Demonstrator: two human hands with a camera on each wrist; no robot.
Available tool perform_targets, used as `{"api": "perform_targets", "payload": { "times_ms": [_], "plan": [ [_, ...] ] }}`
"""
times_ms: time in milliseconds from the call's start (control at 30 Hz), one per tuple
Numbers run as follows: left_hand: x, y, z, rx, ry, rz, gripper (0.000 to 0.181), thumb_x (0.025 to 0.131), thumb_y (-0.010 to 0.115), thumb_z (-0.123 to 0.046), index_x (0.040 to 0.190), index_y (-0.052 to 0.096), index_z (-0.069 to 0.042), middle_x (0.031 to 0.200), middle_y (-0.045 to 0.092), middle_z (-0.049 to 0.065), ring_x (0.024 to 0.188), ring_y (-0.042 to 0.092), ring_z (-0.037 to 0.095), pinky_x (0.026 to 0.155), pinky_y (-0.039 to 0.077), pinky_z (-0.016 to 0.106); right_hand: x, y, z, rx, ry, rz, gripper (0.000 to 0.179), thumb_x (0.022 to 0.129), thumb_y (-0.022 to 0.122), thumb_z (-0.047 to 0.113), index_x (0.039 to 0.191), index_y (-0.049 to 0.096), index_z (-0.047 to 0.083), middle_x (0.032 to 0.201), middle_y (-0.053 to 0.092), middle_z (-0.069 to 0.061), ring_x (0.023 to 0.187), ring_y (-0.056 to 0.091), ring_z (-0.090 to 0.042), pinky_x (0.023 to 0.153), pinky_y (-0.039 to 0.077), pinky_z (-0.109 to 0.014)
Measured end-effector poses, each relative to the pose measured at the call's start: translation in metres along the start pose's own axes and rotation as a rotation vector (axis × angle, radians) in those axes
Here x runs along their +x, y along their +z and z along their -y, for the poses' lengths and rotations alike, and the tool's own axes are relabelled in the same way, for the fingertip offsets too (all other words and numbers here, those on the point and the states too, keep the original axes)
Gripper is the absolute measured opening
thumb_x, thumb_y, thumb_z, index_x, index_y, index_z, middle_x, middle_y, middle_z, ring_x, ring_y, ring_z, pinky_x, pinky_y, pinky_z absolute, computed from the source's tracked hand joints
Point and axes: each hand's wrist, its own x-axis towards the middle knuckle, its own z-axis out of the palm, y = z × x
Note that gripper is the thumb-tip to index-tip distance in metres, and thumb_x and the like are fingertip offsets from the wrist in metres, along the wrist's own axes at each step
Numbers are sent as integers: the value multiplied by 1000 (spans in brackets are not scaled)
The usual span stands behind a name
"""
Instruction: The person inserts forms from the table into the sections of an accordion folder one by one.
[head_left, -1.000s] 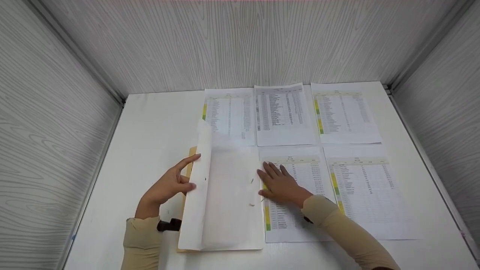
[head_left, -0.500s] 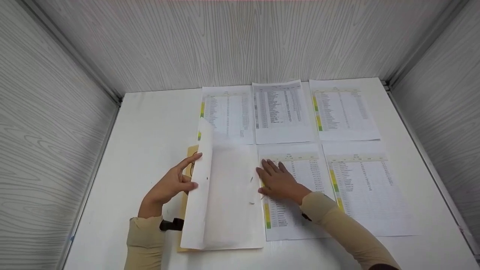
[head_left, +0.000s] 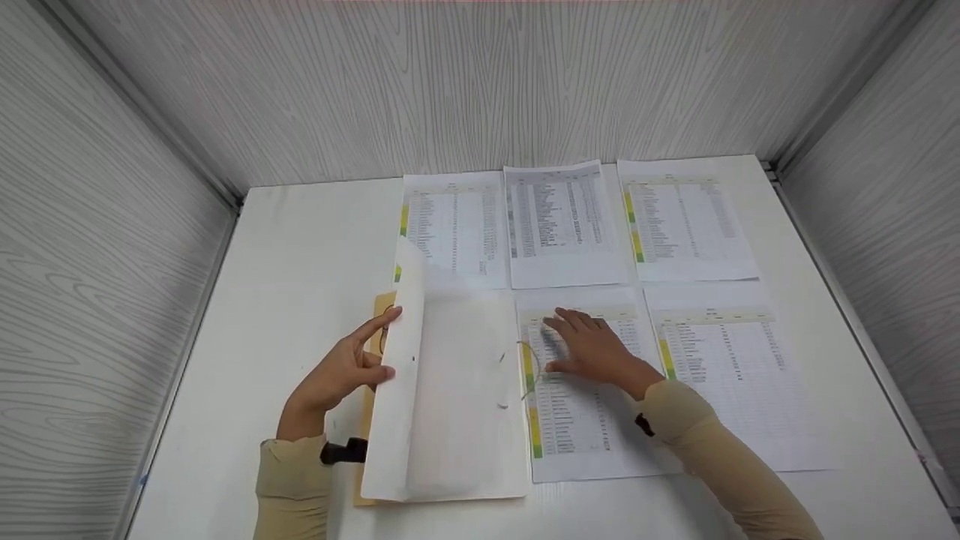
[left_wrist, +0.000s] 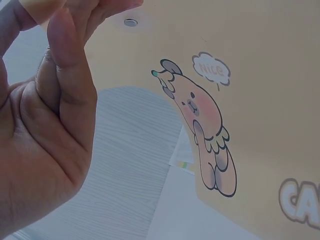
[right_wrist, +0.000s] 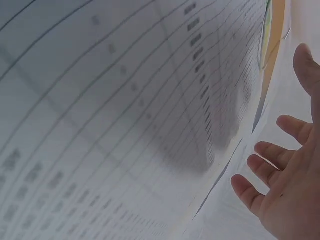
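Note:
A folder (head_left: 469,390), white inside, lies at centre with its cover (head_left: 394,420) raised on the left. My left hand (head_left: 341,382) pinches the cover's edge, thumb and index fingertip on its white side. In the left wrist view, the cover's tan outside (left_wrist: 265,125) shows a cartoon bear (left_wrist: 202,115) and a round metal rivet (left_wrist: 130,22). A thin cord (head_left: 534,367) arcs out from the folder's right edge. Just right of it, my right hand (head_left: 600,352) is over a printed sheet (head_left: 570,457), fingers loosely bent, holding nothing. That hand (right_wrist: 295,185) also shows in the right wrist view.
Three printed sheets stand in a back row: left (head_left: 457,217), middle (head_left: 562,217) and right (head_left: 686,217). Another sheet (head_left: 735,405) lies front right. Grey wood-grain panels (head_left: 450,82) wall the white table (head_left: 300,247) on the back and both sides.
My right hand has moved right, off the folder's right edge, and the cord there now shows as an arc. My left hand still holds the cover in nearly the same place.

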Motion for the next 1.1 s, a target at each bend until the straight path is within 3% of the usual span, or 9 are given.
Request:
{"api": "perform_targets", "payload": {
  "times_ms": [167, 567, 1100],
  "plan": [
    [0, 0, 1, 6, -7, -10, 87, 85, 64, 3, 155, 14, -9, 161, 7, 14, 51, 44, 0, 60, 45, 18, -9, -7, -23, 51, 53, -36, 92, 77, 72, 53, 150, 32, 13, 154, 33, -16, 140, 33, -38, 108, 29, -61],
    [2, 2, 0, 6, 4, 14, 87, 85, 63, 3, 155, 12, -8, 161, 3, 19, 51, 47, 0, 59, 45, 18, -27, -20, -77, 108, 224, -51, 94, 78, 73, 49, 151, 29, 10, 153, 29, -22, 139, 26, -45, 107, 23, -64],
    [3, 1, -2, 22, 1, 9, 87, 85, 65, 1, 155, 15, -9, 162, 3, 17, 54, 50, 0, 58, 47, 17, -33, -14, -107, 147, 280, -54, 95, 80, 72, 50, 151, 25, 7, 156, 17, -26, 140, 17, -48, 109, 14, -64]
  ]
}}
